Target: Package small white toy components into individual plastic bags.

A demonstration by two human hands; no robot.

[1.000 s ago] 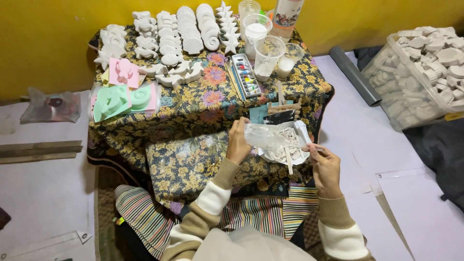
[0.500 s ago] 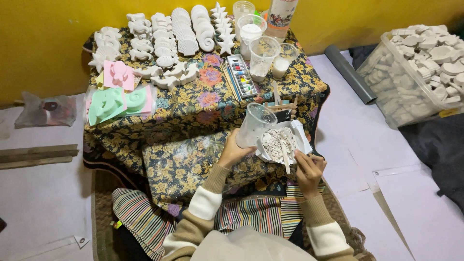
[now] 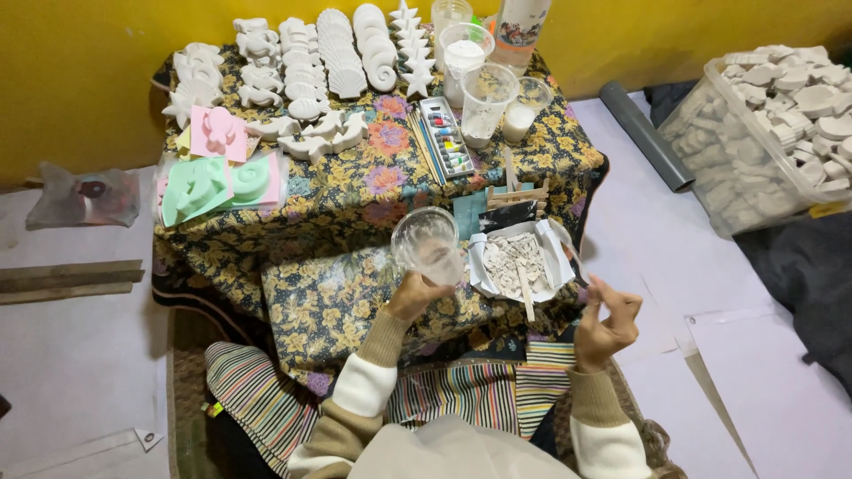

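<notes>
My left hand (image 3: pixel 413 297) grips a clear plastic cup (image 3: pixel 428 244) from below and holds it just above the floral-cloth table (image 3: pixel 355 191), left of a white paper tray (image 3: pixel 557 257). The tray holds broken white plaster bits and a wooden stick (image 3: pixel 525 293). My right hand (image 3: pixel 608 319) hovers off the table's right front corner, a little apart from the tray. Its fingers are curled with thumb and forefinger pinched, and I cannot tell whether anything thin is between them.
Rows of white plaster casts (image 3: pixel 311 62) fill the back of the table. Pink and green moulds (image 3: pixel 217 173) lie at left, with a paint-tube set (image 3: pixel 444 137) and several cups (image 3: pixel 484 98) at centre back. A clear bin of plaster pieces (image 3: pixel 781 124) and a grey pipe (image 3: pixel 641 133) sit on the floor at right.
My left hand has swung the cup away from over the tray, to the tray's left. My right hand has let go of the tray's edge and drawn back to the right.
</notes>
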